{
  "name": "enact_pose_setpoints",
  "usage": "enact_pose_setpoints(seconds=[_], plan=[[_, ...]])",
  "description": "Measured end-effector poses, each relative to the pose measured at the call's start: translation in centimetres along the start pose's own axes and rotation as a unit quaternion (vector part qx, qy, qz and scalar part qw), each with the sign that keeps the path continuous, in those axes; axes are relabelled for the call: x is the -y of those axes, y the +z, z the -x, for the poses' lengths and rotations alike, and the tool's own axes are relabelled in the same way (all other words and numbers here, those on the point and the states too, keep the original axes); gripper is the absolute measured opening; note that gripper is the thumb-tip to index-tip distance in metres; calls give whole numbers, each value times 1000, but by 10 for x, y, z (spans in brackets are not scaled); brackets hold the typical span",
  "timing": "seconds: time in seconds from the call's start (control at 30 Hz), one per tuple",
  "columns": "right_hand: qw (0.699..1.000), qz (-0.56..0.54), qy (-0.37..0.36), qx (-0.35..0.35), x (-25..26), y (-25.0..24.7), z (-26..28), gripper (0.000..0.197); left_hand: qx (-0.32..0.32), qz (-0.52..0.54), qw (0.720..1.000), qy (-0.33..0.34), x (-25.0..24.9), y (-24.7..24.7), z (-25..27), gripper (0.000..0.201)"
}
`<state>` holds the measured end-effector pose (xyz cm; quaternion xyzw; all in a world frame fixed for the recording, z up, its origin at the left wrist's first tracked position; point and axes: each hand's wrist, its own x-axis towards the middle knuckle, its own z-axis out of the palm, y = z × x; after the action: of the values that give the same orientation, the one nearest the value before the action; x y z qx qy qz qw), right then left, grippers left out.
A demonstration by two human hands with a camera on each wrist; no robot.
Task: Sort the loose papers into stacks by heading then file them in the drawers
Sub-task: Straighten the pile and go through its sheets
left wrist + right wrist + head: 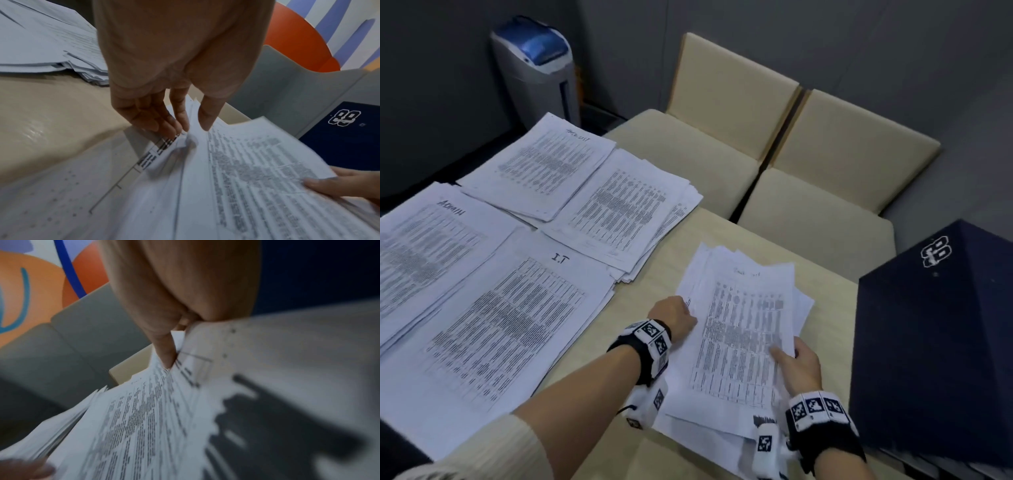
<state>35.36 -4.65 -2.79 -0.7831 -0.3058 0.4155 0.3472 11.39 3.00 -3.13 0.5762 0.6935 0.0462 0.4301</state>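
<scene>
A loose pile of printed papers (739,329) lies fanned on the beige table (640,294), right in front of me. My left hand (683,313) grips the pile's left edge. In the left wrist view this hand (191,128) has its thumb on top of the upper sheets and its fingers (162,123) at their edge. My right hand (787,356) holds the pile's right edge, thumb on the top sheet. In the right wrist view a digit of this hand (170,363) presses down between the papers (144,418). Sorted stacks lie to the left: ADMIN (431,260), I.T (517,329), and two farther back (541,164), (626,212).
A dark blue box marked 88 (935,342) stands close by on the right of the pile. Two cream chairs (756,154) are pushed against the table's far edge. A grey and blue machine (534,68) stands on the floor by the back wall.
</scene>
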Motion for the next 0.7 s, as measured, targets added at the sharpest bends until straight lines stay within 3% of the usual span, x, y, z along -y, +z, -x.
enact_pose_setpoints(seconds=[0.13, 0.2, 0.27, 0.5, 0.63, 0.7], plan=[[984, -152, 80, -57, -20, -38, 15, 21, 16, -66, 998, 4, 3, 4, -3, 35], [967, -202, 134, -80, -41, -58, 17, 41, 10, -116, 993, 11, 2, 9, 0, 45], [971, -147, 175, -66, -60, -72, 23, 66, -3, -147, 989, 10, 1, 17, 1, 52], [980, -155, 125, -14, -62, -75, 17, 31, 4, -122, 992, 13, 0, 16, 0, 36], [971, -219, 94, -5, -46, -70, 12, 28, -97, -93, 990, 34, 2, 15, 4, 34], [969, -237, 74, 2, -30, -62, 10, 27, -110, -30, 992, 57, -2, 14, 7, 40]])
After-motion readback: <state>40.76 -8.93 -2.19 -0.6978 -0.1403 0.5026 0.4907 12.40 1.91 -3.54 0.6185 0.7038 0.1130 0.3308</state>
